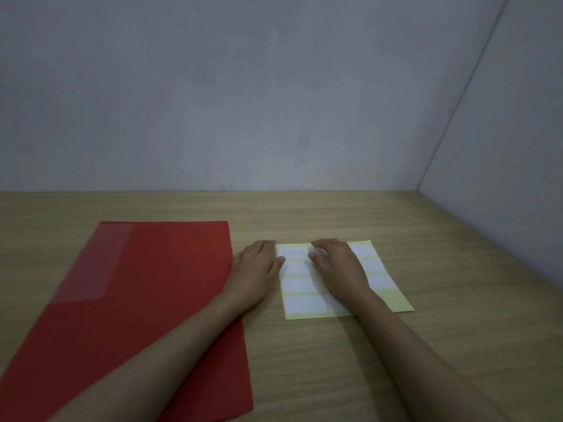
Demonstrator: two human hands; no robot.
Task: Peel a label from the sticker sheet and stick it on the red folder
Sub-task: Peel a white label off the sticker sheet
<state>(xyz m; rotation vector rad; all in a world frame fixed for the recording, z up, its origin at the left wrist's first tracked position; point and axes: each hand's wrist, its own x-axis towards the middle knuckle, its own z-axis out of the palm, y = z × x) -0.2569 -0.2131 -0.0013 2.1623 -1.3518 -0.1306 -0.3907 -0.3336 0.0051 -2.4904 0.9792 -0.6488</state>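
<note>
Peeling stage: the left hand (259,266) pins the sticker sheet (341,278) at its edge, just right of the red folder (146,300); the right hand (338,269) lies on it, fingers (316,254) loosely spread, gripping nothing. Next, a label (294,252) corner needs lifting.
</note>
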